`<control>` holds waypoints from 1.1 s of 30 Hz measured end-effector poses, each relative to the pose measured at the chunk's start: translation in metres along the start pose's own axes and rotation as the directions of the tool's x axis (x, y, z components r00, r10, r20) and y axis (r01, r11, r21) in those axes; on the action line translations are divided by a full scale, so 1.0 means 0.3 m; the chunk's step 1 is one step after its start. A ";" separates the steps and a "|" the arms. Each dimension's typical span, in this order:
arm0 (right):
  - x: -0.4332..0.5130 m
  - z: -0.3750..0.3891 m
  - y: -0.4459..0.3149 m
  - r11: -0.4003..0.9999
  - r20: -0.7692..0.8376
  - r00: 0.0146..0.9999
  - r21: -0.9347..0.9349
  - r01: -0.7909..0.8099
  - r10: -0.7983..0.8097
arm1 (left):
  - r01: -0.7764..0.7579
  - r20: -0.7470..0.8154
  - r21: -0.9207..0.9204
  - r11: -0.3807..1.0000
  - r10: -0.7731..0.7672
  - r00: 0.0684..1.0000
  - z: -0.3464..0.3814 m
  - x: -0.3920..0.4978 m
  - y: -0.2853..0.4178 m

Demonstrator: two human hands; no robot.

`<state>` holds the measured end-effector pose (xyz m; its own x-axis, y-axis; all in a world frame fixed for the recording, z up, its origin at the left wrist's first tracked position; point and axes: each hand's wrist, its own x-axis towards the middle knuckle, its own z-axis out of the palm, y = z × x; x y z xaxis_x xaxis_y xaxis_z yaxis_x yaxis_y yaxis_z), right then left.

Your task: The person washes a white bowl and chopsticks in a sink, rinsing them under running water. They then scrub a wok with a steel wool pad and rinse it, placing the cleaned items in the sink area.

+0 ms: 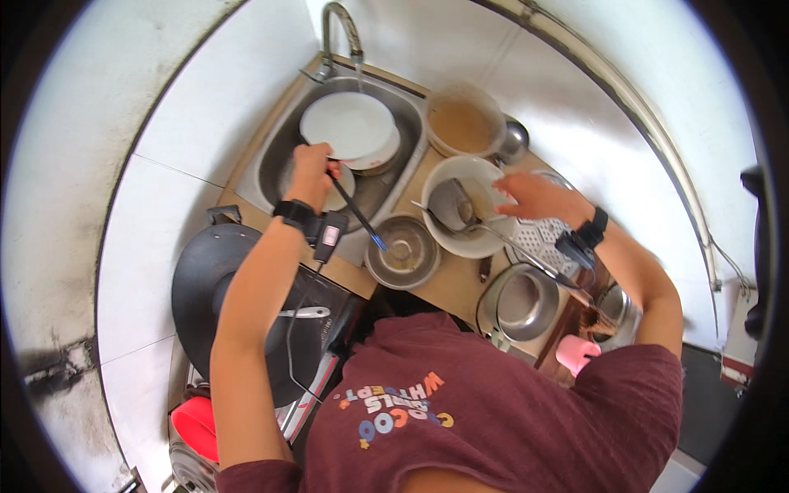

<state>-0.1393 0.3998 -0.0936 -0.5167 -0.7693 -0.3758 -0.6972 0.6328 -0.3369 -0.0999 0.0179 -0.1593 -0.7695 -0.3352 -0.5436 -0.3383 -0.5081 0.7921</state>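
Note:
My left hand (310,175) is closed around a black-handled utensil (354,209) with a blue tip over the sink; its other end is hard to make out. Close by, a white plate (348,126) lies stacked on other dishes in the steel sink (271,148), under water from the faucet (345,24). My right hand (536,197) hovers, fingers apart and slightly blurred, at the right rim of a cream bowl (444,237). Inside that bowl are a dark spatula (463,200) and a long-handled ladle (453,228).
A tub of brownish liquid (462,126) stands behind the bowl. A steel bowl (404,252), a perforated steamer plate (533,240) and a steel pot (527,302) crowd the counter. At left, a black wok (203,296) sits on the stove; a pink cup (576,353) is at right.

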 end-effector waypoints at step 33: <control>0.948 -0.128 -0.132 -0.068 0.074 0.959 0.996 -0.057 0.275 | -0.158 -0.303 -0.247 0.956 0.078 0.950 0.212 0.203 -0.021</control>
<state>-0.2776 0.1526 -0.1540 -0.6505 -0.5569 -0.5164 0.5718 0.0884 -0.8156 -0.1791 0.0510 -0.1797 -0.5936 -0.5984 -0.5382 -0.0683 -0.6289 0.7745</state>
